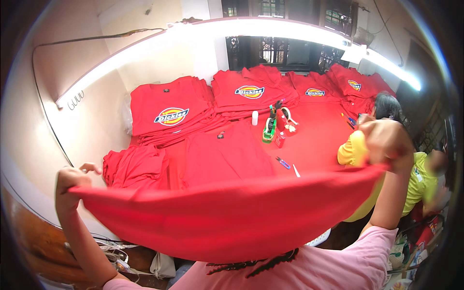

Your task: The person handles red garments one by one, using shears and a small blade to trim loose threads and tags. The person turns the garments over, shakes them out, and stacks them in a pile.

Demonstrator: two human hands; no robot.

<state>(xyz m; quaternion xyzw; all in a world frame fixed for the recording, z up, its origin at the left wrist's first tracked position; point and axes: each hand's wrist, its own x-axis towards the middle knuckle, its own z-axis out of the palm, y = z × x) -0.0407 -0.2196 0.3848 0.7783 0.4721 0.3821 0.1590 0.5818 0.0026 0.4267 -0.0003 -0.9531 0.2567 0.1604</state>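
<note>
A red shirt [232, 212], the same colour as those on the table, hangs stretched between my raised hands in front of my chest. Its upper edge sags a little and its body droops in a curve. My left hand [72, 186] pinches one end, with the index finger sticking out. At the right, my right hand [389, 140] is closed on the other end, blurred by motion. Beyond the held cloth, another red shirt [224, 154] lies flat on the table. The held cloth hides the table's near edge.
Stacks of red printed shirts [164, 101] line the back. A crumpled red pile [133, 166] lies left. Blue thread snips [283, 163], a green tape dispenser [269, 130] and a white bottle [254, 118] sit mid-table. Co-workers in yellow [419, 179] are at right. A tube light [261, 26] hangs overhead.
</note>
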